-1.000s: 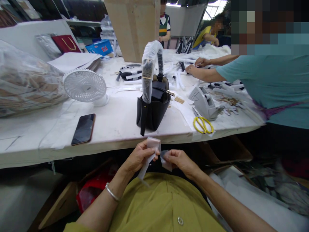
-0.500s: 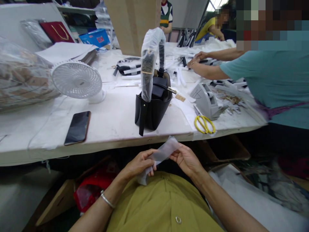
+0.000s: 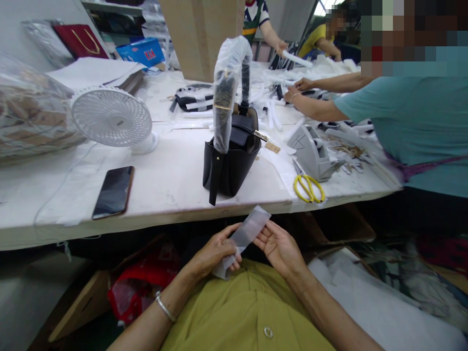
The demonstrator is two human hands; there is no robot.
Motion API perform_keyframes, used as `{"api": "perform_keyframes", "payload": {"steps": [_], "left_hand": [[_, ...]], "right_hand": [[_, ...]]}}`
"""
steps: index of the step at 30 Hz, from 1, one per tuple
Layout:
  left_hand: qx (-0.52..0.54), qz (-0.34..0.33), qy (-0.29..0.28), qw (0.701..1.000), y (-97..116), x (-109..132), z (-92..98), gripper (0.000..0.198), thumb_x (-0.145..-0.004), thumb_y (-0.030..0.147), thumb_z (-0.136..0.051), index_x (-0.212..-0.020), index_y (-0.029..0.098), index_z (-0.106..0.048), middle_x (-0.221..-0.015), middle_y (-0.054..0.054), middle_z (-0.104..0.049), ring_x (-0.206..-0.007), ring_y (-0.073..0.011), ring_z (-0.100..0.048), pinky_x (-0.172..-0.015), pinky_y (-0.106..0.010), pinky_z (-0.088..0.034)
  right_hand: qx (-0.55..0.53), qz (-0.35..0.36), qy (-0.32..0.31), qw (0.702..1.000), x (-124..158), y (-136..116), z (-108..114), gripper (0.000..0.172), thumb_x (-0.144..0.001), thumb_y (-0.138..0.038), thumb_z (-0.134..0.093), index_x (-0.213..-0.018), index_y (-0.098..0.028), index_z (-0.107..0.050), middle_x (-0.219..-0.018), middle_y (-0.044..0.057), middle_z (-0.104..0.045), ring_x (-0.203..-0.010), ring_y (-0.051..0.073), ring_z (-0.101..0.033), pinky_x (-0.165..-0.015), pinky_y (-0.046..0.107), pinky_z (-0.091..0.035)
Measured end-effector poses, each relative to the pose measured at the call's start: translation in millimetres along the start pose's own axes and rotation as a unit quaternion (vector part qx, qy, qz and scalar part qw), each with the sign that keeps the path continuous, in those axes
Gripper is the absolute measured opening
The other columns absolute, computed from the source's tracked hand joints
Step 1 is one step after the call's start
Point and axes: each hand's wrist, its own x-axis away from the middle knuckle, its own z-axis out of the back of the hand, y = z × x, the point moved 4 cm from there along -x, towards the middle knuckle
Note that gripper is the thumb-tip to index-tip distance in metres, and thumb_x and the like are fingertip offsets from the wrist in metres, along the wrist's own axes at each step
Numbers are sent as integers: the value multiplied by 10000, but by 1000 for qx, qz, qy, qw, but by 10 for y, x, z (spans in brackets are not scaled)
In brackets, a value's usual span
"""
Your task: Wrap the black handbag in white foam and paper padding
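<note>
Below the table's front edge, over my lap, both hands hold a narrow translucent plastic strip [image 3: 245,234]. My left hand [image 3: 214,251] pinches its lower end with closed fingers. My right hand [image 3: 280,246] supports the upper part, its fingers curled against the strip. On the white table [image 3: 171,190] just beyond stands a black handbag [image 3: 228,163], upright, with its handle wrapped in clear plastic [image 3: 226,87].
A phone [image 3: 113,191] lies at the table's left front, with a white fan [image 3: 111,117] behind it. Yellow scissors [image 3: 309,187] and a grey tape dispenser [image 3: 312,153] sit to the right. A person in a teal shirt [image 3: 413,126] works at the right; others stand farther back.
The strip was bunched between my hands a second ago; now it is drawn out straight, slanting up to the right. My hands have moved slightly apart.
</note>
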Motion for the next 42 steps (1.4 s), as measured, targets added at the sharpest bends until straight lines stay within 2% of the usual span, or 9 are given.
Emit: {"api": "perform_keyframes", "payload": {"steps": [2,5,8,11,18,22,28,35,42], "left_hand": [[8,6,-19,1000,-8,16,-20,843,-773,264,-690,-1498,218,-262,-771,-44,-711,-591,-154,-678,-554,-235,-539],[17,10,-49,999,-53,-1,-41,743,-804,362,-708,-1437,200,-355,-792,-54,-706,-613,-163,-688,-549,-235,-539],[13,12,-52,998,-128,-69,-48,617,-790,464,-727,-1265,145,-498,-747,-57,-699,-569,-152,-671,-531,-228,-532],[4,19,-23,1000,-194,-135,-40,552,-736,499,-768,-1073,120,-548,-680,-55,-692,-509,-141,-646,-498,-218,-517],[2,25,22,999,-212,-161,-27,533,-664,537,-810,-886,143,-526,-631,-50,-686,-472,-141,-632,-470,-216,-495],[-4,20,25,999,-216,-179,-33,531,-653,533,-819,-866,149,-519,-634,-48,-688,-475,-145,-637,-476,-221,-495],[-18,17,17,1000,-226,-201,-35,530,-650,507,-826,-902,148,-528,-651,-53,-697,-483,-150,-646,-492,-235,-516],[-14,30,-1,999,-233,-214,-47,557,-631,469,-851,-946,136,-536,-682,-65,-705,-519,-152,-661,-524,-244,-537],[-65,21,18,997,-148,-264,8,465,-628,509,-824,-794,150,-580,-653,-34,-678,-507,-132,-615,-514,-230,-476]], "right_hand": [[-5,-4,4,1000,1,26,18,225,-728,-322,-805,-847,-164,-698,-866,92,-781,-800,223,-735,-747,348,-576],[-6,-8,12,1000,1,57,42,222,-710,-307,-817,-823,-163,-690,-858,89,-780,-787,226,-734,-761,368,-579],[0,0,18,1000,-2,66,52,227,-695,-305,-827,-797,-161,-684,-814,82,-774,-762,231,-734,-772,387,-581],[1,5,26,1000,-8,53,62,238,-692,-318,-835,-792,-160,-687,-795,82,-771,-760,235,-733,-783,394,-582],[-13,-8,-24,1000,45,39,24,548,-793,-644,-678,-1037,-154,-714,-1110,138,-739,-1058,255,-686,-894,368,-553],[3,12,-23,1000,67,132,-1,469,-710,-535,-815,-972,-159,-713,-1012,117,-763,-994,257,-706,-885,370,-550],[30,33,39,998,-18,201,47,392,-578,-387,-920,-822,-154,-720,-808,80,-769,-820,263,-733,-764,384,-587],[28,44,38,998,-79,93,58,397,-545,-312,-936,-840,-135,-738,-839,102,-777,-872,288,-735,-830,433,-587],[32,56,15,998,-88,-108,-35,367,-567,-262,-920,-862,-147,-732,-875,96,-781,-907,289,-738,-902,458,-572]]}}
